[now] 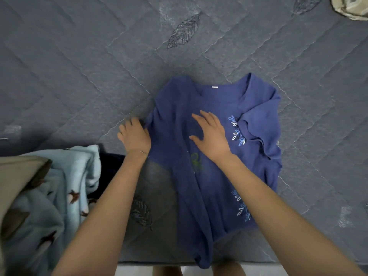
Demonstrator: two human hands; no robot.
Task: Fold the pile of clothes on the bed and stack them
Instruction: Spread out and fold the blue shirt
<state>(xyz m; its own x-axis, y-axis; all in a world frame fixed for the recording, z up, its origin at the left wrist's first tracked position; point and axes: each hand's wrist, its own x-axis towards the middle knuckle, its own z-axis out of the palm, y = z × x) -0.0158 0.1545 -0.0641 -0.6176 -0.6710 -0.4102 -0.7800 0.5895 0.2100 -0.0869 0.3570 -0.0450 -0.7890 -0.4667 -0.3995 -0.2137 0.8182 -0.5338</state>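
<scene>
Folding is under way on the blue shirt (215,172), spread on the bed (79,66). The right hand (211,136) presses flat on its chest with fingers spread, and the left hand (134,136) curls round its left edge. Next, probably, the bunched right sleeve needs turning inward. The pile (49,196) waits to the shirt's left.

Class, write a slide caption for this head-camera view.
Right hand presses a blue shirt on the bed; left hand grips its edge.

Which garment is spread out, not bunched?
The dark blue leaf-print top mid-bed; the pale blue bird-print cloth and tan cloth sit bunched at left.
</scene>
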